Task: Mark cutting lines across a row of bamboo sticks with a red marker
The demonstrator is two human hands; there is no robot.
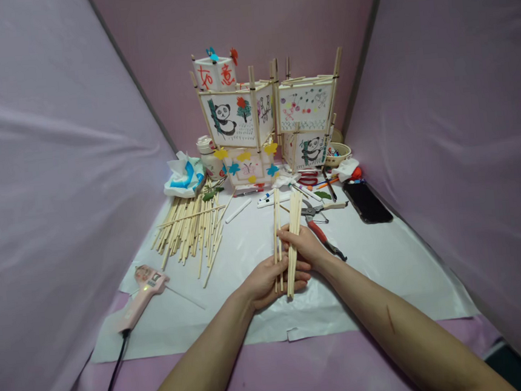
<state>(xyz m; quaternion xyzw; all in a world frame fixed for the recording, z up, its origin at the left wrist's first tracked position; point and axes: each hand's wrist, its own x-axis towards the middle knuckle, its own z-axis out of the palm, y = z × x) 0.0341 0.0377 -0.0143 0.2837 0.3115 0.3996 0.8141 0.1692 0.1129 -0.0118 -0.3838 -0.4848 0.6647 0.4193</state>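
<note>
Above the white sheet's middle, my left hand (268,279) is palm up with a few thin wooden sticks (277,243) held under its thumb. Its fingers reach beneath a thicker bundle of wooden sticks (294,217). My right hand (309,245) is closed around that bundle, thumb on the near side. Both sets stand nearly parallel, pointing away from me. Just beyond my right hand lie pliers with red handles (321,233), jaws apart. A loose pile of similar sticks (190,226) spreads out at the left.
A pink glue gun (141,294) with a black cord lies front left. Paper lanterns with drawings (231,122) stand at the back, pens (239,211) before them. A black phone (368,202) lies right; a tissue pack (184,175) sits back left.
</note>
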